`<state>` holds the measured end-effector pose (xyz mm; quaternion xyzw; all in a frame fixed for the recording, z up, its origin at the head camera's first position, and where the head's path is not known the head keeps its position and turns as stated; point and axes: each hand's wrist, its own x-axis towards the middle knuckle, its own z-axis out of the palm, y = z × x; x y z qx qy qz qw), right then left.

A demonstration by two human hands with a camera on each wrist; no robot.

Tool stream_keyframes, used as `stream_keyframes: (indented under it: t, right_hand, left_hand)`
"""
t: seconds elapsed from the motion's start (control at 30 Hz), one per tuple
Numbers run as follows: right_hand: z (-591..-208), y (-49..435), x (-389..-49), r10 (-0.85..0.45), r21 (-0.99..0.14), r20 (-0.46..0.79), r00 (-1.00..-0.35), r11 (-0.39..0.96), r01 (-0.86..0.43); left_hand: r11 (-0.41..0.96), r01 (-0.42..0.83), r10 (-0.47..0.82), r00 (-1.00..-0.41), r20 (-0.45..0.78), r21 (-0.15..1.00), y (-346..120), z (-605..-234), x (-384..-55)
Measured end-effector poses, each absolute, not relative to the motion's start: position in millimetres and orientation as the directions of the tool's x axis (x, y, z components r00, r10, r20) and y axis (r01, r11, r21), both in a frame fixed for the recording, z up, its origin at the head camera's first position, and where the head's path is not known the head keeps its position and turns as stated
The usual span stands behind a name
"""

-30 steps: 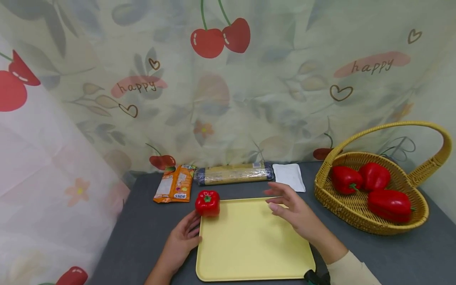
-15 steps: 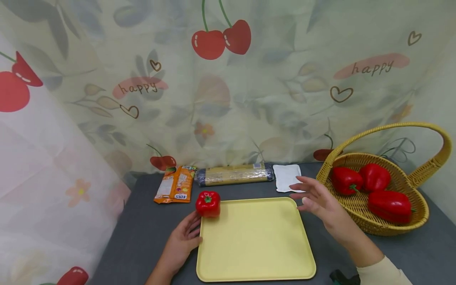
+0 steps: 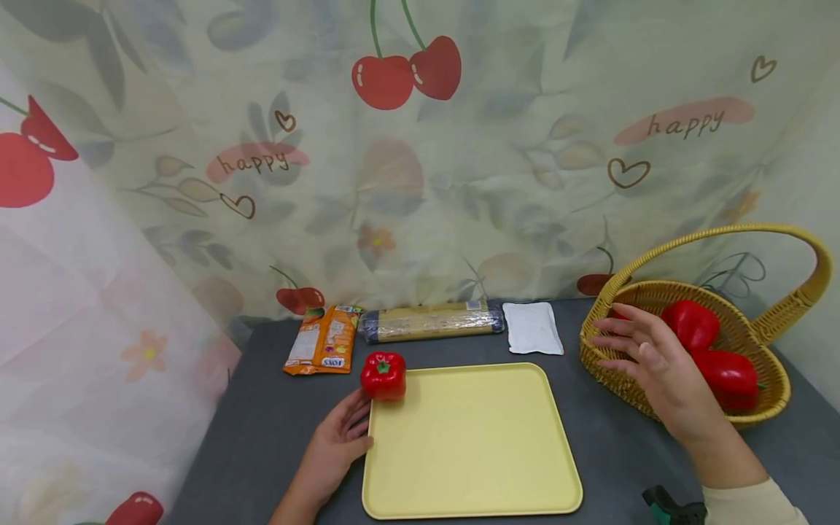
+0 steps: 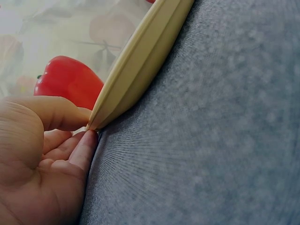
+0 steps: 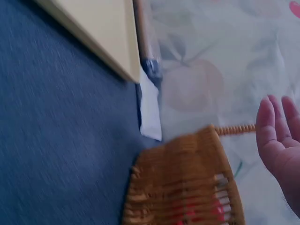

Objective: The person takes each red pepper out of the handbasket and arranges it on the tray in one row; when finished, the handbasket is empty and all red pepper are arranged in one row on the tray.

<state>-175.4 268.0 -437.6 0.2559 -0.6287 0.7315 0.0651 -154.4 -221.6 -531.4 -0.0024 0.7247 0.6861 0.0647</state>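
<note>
the empty, loose-fingered right hand (image 3: 666, 375) has moved to the tan wicker basket (image 3: 738, 335), its glossy red peppers (image 3: 728, 370) seemingly within reach; the left hand (image 3: 335, 440) pinches the yellow rectangular tray (image 3: 472, 445), one red bell pepper (image 3: 383, 379) on its far-left corner.

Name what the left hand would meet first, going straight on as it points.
Beyond the edge of the yellow tray, which the left hand pinches, probably the red pepper; any gap is unclear.
</note>
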Motion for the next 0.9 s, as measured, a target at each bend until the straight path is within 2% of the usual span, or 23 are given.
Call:
stream_keyframes:
  t: [0.23, 0.33, 0.57, 0.9]
  right_hand:
    - [-436, 290, -180, -0.178, -0.857, 0.500, -0.848, -0.246, -0.453]
    - [-435, 298, -182, -0.129, -0.874, 0.462, -0.877, -0.236, -0.425]
    - [-440, 321, -192, -0.094, -0.865, 0.463, -0.881, -0.266, -0.426]
    - [-449, 340, -212, 0.043, -0.891, 0.386, -0.922, -0.240, -0.385]
  left_hand:
    - [0.065, -0.086, 0.084, -0.992, -0.092, 0.994, -222, -532, -154]
    - [0.068, -0.085, 0.081, -0.993, -0.090, 0.994, -222, -532, -154]
    - [0.073, -0.103, 0.076, -0.991, -0.108, 0.992, -221, -533, -155]
    - [0.079, -0.112, 0.072, -0.990, -0.118, 0.991, -222, -534, -157]
